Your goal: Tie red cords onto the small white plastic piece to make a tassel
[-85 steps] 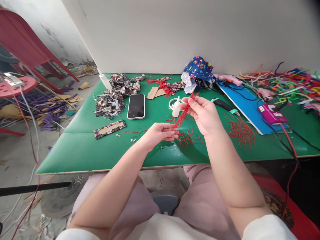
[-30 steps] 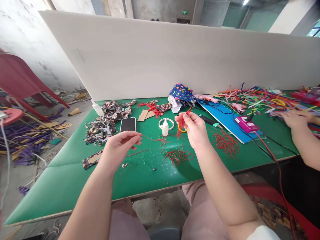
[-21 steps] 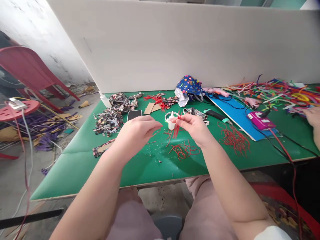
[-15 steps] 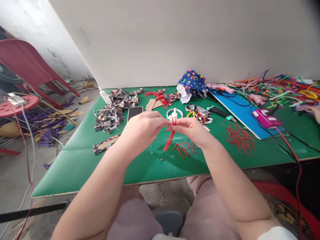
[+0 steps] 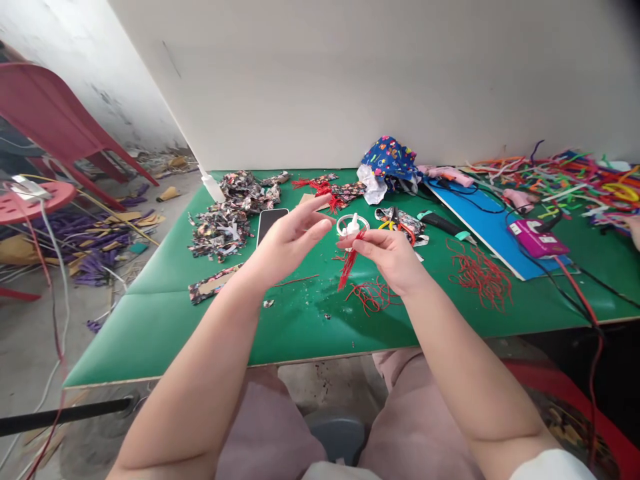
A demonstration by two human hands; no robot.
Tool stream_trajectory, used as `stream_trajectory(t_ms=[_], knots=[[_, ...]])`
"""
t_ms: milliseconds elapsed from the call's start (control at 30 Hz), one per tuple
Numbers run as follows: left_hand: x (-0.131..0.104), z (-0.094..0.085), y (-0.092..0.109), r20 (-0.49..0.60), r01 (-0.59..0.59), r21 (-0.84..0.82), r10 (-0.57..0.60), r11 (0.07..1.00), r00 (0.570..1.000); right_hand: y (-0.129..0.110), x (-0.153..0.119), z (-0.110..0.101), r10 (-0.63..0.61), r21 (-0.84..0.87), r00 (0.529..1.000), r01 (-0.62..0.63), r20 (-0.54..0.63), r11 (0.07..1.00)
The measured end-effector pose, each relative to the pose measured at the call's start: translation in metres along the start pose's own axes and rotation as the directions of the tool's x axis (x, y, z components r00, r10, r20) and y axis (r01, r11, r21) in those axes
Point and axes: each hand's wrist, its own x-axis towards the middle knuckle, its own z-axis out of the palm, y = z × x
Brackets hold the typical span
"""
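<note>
1. Both my hands are apart above the green surface (image 5: 165,333): the left hand (image 5: 293,237) has its fingers parted and hides the near end of a phone (image 5: 271,221), while the right hand (image 5: 390,257) pinches a bundle of red threads (image 5: 346,270) between thumb and fingertips.
2. To the left, a floral strip (image 5: 213,285) lies nearer me than a heap of floral scraps (image 5: 220,230).
3. At the middle, the bundle hangs down on the near side of a white bottle (image 5: 354,225); I cannot tell whether that stands inside the white ring (image 5: 367,221).
4. Just right of the bundle, loose red cords (image 5: 373,297) lie tangled.
5. Farther right, a knife (image 5: 444,225) lies beyond more red cords (image 5: 483,277).
6. Rightmost are a blue board (image 5: 477,215), a magenta box (image 5: 536,240) and, farther off, coloured strips (image 5: 565,175).
</note>
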Motion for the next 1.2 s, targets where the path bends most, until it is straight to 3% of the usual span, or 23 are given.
stream_trajectory(t_ms=[133, 267, 433, 633, 867, 1200], knots=[[0.001, 0.027, -0.018, 0.148, 0.143, -0.464, -0.082, 0.874, 0.985, 0.0, 0.001, -0.001, -0.075, 0.001, 0.995, 0.075, -0.062, 0.997], [-0.002, 0.05, -0.022, 0.163, 0.225, -0.617, -0.157, 0.754, 0.974, 0.002, 0.0, -0.002, -0.051, -0.022, 0.992, 0.048, -0.117, 0.999], [-0.003, 0.053, -0.017, 0.149, 0.259, -0.705, -0.22, 0.66, 0.964, 0.004, 0.002, -0.003, -0.067, -0.017, 0.988, 0.065, -0.141, 0.998], [-0.005, 0.051, -0.015, 0.178, 0.315, -0.713, -0.274, 0.627, 0.945, 0.003, 0.004, -0.001, -0.07, -0.046, 0.984, 0.063, -0.164, 0.997], [-0.007, 0.056, -0.021, 0.184, 0.35, -0.633, -0.306, 0.691, 0.934, 0.003, 0.006, -0.004, -0.103, -0.026, 0.965, 0.1, -0.241, 0.995], [-0.006, 0.058, -0.034, 0.263, 0.462, -0.457, -0.38, 0.76, 0.887, -0.001, 0.007, -0.02, -0.177, -0.078, 0.93, 0.16, -0.321, 0.984]])
